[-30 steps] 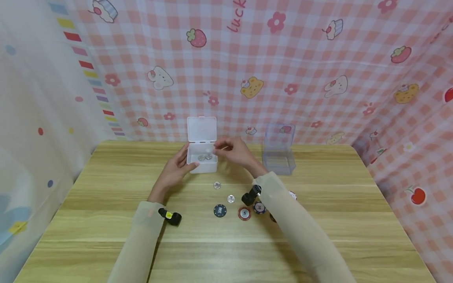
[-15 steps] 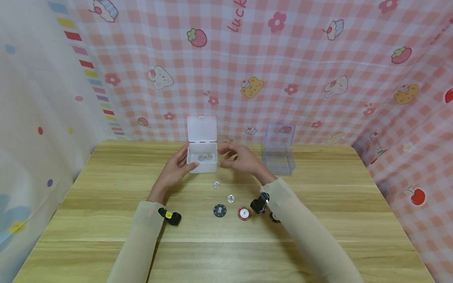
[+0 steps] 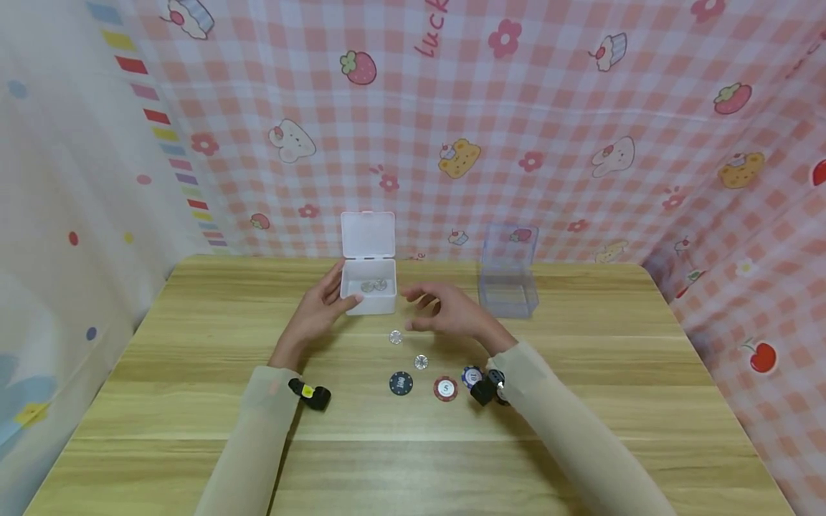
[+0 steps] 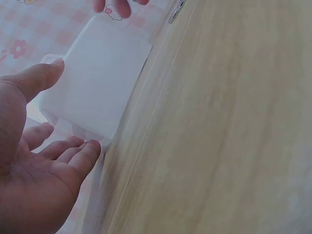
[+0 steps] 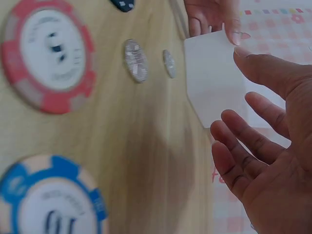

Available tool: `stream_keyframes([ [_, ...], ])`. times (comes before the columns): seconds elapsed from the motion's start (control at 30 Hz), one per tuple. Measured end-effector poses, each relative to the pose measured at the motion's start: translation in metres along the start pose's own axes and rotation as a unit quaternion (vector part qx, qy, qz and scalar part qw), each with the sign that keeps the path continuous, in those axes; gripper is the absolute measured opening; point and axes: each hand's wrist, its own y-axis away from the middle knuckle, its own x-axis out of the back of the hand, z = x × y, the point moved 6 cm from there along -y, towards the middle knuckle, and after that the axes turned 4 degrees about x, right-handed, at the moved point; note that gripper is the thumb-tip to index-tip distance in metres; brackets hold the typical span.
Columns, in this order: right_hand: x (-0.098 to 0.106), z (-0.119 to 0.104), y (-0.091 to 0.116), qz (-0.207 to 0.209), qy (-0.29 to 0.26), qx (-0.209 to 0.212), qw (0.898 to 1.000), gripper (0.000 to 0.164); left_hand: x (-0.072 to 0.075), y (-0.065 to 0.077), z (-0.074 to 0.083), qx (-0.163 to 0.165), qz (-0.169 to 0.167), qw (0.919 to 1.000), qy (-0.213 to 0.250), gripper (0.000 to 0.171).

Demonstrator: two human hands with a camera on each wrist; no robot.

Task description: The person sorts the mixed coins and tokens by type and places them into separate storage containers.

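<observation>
A small white plastic box point(image 3: 370, 306) stands near the table's back edge with its lid raised. Two silver coins point(image 3: 374, 286) lie inside it. My left hand point(image 3: 316, 308) holds the box at its left side, thumb over the front rim and fingers along the wall. To the right of the box, my right hand point(image 3: 445, 309) hovers with loosely bent fingers and nothing in them. Two more silver coins, a farther one point(image 3: 396, 337) and a nearer one point(image 3: 421, 362), lie on the table in front of the box.
Poker chips lie on the wooden table: a black one point(image 3: 401, 383), a red one point(image 3: 445, 388) and a blue one point(image 3: 472, 377), with another partly hidden by the right wrist camera point(image 3: 488, 388). A clear lidded box point(image 3: 508, 294) stands open at the back right.
My right hand has drawn back from the white box's opening, moving right and toward me. The left hand stays on the box, and the two coins inside stay in place.
</observation>
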Motion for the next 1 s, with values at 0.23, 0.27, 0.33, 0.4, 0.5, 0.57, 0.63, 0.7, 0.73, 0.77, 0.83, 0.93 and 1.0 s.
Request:
stream_keyframes([
  [0.23,-0.009,0.01,0.016,-0.017,-0.004,-0.038,0.999,0.06,0.001,0.0,-0.001,0.007,0.001,1.0,-0.001,0.082],
  [0.27,-0.01,0.011,0.018,-0.021,-0.004,-0.042,0.999,0.06,0.001,0.0,-0.001,0.005,0.0,1.0,-0.001,0.082],
  [0.33,-0.013,0.013,0.021,-0.027,-0.003,-0.044,0.999,0.059,0.001,-0.001,-0.001,0.005,0.001,1.0,0.0,0.082],
  [0.4,-0.014,0.015,0.024,-0.032,-0.005,-0.049,0.998,0.058,0.001,-0.001,-0.002,0.005,0.0,1.0,0.0,0.082],
  [0.5,-0.016,0.016,0.029,-0.041,-0.007,-0.052,0.998,0.058,0.001,-0.002,-0.004,0.007,0.002,1.0,0.001,0.081],
  [0.57,-0.017,0.017,0.032,-0.048,-0.004,-0.053,0.997,0.058,0.001,-0.002,-0.004,0.006,0.001,1.0,0.001,0.081],
  [0.63,-0.018,0.017,0.035,-0.056,0.002,-0.05,0.997,0.057,0.001,-0.002,-0.005,0.005,0.0,1.0,-0.001,0.08],
  [0.7,-0.019,0.016,0.038,-0.061,0.005,-0.047,0.997,0.056,0.0,-0.002,-0.005,0.007,0.001,1.0,-0.001,0.08],
  [0.73,-0.02,0.016,0.039,-0.063,0.005,-0.043,0.997,0.056,0.0,-0.002,-0.005,0.007,0.002,1.0,-0.002,0.08],
  [0.77,-0.02,0.016,0.04,-0.067,0.003,-0.04,0.997,0.055,0.0,-0.002,-0.005,0.007,0.002,1.0,-0.001,0.08],
  [0.83,-0.022,0.016,0.042,-0.072,-0.005,-0.037,0.997,0.053,0.0,-0.002,-0.004,0.007,0.003,1.0,-0.001,0.08],
  [0.93,-0.024,0.017,0.044,-0.078,-0.01,-0.022,0.997,0.047,0.0,-0.002,-0.004,0.006,0.004,1.0,-0.001,0.08],
  [1.0,-0.026,0.018,0.044,-0.078,0.0,-0.009,0.997,0.04,0.001,-0.002,-0.004,0.007,0.005,1.0,-0.003,0.08],
])
